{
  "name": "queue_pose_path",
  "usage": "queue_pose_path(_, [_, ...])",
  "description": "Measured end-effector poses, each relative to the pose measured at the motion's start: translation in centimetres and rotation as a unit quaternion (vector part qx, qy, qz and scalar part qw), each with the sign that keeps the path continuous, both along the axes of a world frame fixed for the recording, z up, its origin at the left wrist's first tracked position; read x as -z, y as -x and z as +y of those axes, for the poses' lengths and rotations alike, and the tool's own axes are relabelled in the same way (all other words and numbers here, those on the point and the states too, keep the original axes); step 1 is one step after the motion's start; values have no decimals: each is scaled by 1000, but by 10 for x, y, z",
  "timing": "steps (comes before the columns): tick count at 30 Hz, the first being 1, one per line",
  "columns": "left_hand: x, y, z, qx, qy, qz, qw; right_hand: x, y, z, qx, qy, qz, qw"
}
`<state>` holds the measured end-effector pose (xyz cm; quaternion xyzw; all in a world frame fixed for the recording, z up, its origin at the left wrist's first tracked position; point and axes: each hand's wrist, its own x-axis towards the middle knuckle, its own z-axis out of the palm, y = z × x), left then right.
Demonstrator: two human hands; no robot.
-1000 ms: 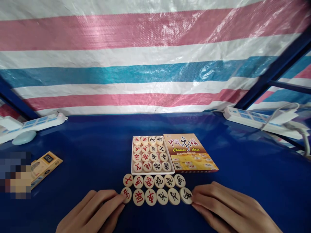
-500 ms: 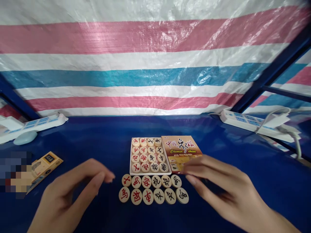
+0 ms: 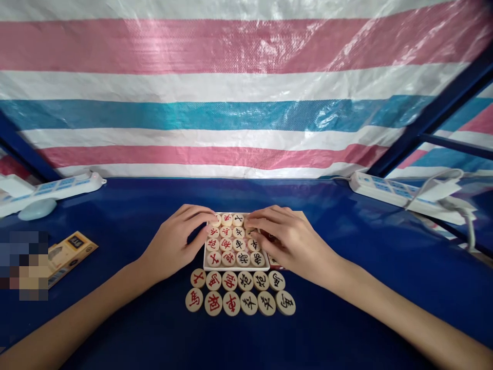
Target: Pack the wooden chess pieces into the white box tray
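A white box (image 3: 236,267) holds rows of round wooden Chinese chess pieces with red and black characters. My left hand (image 3: 177,236) reaches over its far left corner, thumb and fingers apart, fingertips at a red-marked piece (image 3: 213,232) and its neighbour. Over the far right corner, my right hand (image 3: 287,234) has its fingers curved down with a gap before the thumb. Its fingertips rest at the black-marked pieces, partly covering them. Two rows of loose pieces, such as a red horse piece (image 3: 194,300) and a black piece (image 3: 285,303), lie in front of the box.
The box lid (image 3: 300,216) lies mostly hidden beneath my right hand. Power strips stand at the back left (image 3: 61,186) and back right (image 3: 389,192) of the blue table (image 3: 162,334). A computer mouse (image 3: 37,209) and a tan carton (image 3: 73,254) lie on the left.
Both hands have moved inward and forward from beside the loose pieces to the far corners of the box. The pieces hold the same arrangement; the view has shifted slightly.
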<state>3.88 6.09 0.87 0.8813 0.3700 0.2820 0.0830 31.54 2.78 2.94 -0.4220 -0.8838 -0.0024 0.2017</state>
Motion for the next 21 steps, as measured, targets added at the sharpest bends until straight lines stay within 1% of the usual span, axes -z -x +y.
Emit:
queue_pose_path(3, [-2,-3,0,-5,-2,-28,1000,-3,4,-2,-11,13,20,1000])
queue_pose_path(6, [-2,-6,0,-23,-3,-49,999,-4,7,-2,-22,34,45,998])
queue_pose_path(8, [-2,-6,0,-37,2,-57,998,-2,6,-1,-7,26,55,998])
queue_pose_path(10, [-1,-8,2,-48,6,-56,997,1,4,1,22,2,53,998])
queue_pose_path(13, [-1,-12,3,-36,10,-41,998,5,2,3,47,-15,33,998])
queue_pose_path(16, [0,-16,2,-26,22,-36,999,5,3,4,43,-11,32,999])
queue_pose_path(19, [0,-17,2,-53,38,-48,997,4,6,2,39,-12,38,998])
queue_pose_path(21, [0,-16,5,-62,65,-64,994,3,8,1,36,-7,37,999])
